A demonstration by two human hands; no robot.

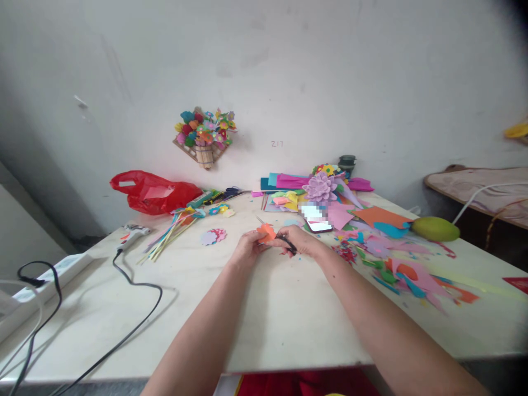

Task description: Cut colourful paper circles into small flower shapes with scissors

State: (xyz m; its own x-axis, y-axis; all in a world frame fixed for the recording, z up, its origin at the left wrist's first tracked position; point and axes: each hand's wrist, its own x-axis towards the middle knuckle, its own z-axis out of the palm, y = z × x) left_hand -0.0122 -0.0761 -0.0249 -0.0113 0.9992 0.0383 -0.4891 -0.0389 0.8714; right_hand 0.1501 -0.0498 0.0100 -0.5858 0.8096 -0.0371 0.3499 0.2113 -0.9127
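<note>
My left hand (248,246) pinches an orange flower-shaped cutout (267,234), held just above the table. Black-handled scissors (287,243) are gripped in my right hand (297,240), close beside the cutout. Their thin blades pass behind the orange piece, and a tip shows above it. How far the blades are apart is hidden. To the left of my hands, pink and pale lilac flower cutouts (214,237) lie on the table. A phone (317,219) with a lit screen rests just beyond my right hand.
Coloured scraps (416,278) spread over the table's right side, near a green oval object (436,228). A red plastic bag (154,192), thin sticks (171,242), a glue gun (134,237) with its black cord and a power strip (49,280) lie left. A flower basket (205,137) hangs on the wall.
</note>
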